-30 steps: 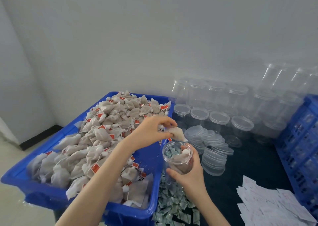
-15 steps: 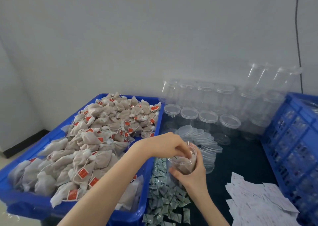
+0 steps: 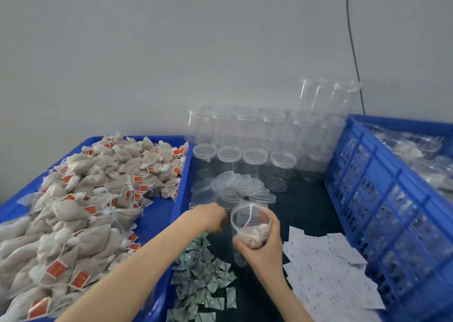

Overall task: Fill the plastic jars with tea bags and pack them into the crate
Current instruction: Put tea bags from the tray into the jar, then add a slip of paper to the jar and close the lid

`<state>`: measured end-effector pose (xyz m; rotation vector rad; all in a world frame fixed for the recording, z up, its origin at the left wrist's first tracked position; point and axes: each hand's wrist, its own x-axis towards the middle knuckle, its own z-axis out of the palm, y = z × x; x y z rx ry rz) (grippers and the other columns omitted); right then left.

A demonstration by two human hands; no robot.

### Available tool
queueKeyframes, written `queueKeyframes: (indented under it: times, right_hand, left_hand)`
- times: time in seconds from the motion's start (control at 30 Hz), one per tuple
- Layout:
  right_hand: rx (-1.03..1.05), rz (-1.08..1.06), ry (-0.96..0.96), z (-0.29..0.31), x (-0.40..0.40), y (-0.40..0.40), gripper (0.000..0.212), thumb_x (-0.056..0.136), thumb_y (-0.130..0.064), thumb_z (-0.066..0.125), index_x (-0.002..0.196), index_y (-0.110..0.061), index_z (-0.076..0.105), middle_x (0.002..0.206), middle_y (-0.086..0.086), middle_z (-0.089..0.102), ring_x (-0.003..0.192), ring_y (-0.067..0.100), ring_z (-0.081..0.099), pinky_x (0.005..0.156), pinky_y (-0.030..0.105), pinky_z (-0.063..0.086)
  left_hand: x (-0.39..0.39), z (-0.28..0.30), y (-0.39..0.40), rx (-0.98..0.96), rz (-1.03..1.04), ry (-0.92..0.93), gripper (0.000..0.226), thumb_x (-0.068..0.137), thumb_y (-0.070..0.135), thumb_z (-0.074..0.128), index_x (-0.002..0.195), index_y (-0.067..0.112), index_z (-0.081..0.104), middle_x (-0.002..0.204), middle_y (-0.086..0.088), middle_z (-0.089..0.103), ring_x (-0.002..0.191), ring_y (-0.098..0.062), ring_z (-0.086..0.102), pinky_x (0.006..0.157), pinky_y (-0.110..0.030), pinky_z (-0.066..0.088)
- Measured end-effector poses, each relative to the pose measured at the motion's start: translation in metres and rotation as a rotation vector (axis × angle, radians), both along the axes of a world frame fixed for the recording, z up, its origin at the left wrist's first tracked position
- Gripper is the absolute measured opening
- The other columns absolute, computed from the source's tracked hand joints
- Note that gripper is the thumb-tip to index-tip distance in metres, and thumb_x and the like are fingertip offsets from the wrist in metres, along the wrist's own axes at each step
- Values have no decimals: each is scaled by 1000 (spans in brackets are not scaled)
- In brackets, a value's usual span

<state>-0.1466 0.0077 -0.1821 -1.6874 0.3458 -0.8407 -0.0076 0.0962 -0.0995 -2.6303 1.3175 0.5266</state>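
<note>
My right hand point(image 3: 264, 250) grips a clear plastic jar point(image 3: 250, 220), tilted toward me, with a tea bag and its string inside. My left hand point(image 3: 210, 217) hovers just left of the jar's mouth with its fingers curled downward; what they hold, if anything, is hidden. A heap of beige tea bags with red tags point(image 3: 98, 199) fills the blue tub point(image 3: 182, 174) on the left. The blue slotted crate point(image 3: 382, 199) stands on the right with filled jars point(image 3: 416, 150) lying in it.
Empty clear jars point(image 3: 255, 157) stand in rows by the wall, some stacked higher. Loose lids point(image 3: 240, 187) lie fanned out behind the held jar. Small green packets point(image 3: 201, 277) are heaped below my left hand. White paper slips point(image 3: 326, 272) lie by the crate.
My left hand dropped a tea bag into the jar and drew back out to the jar's left. My view swung right, bringing the crate into sight.
</note>
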Motion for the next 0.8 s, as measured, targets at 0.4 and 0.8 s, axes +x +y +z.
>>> queueKeyframes:
  times: [0.4, 0.8]
  right_hand:
    - [7, -41, 36, -32, -7, -3, 96, 56, -38, 86, 134, -57, 34, 135, -31, 46, 130, -3, 45, 101, 12, 39]
    - [-7, -63, 60, -39, -6, -4, 98, 56, -46, 85, 135, -61, 28, 139, -30, 45, 132, -4, 42, 100, 14, 38]
  left_hand:
    - [-7, -38, -8, 396, -108, -153, 40, 92, 12, 58, 131, 7, 52, 132, -12, 54, 120, -31, 53, 96, -39, 45]
    - [1, -35, -5, 292, -66, 8, 26, 88, 5, 60, 113, 7, 67, 118, -12, 63, 107, -30, 61, 92, -37, 50]
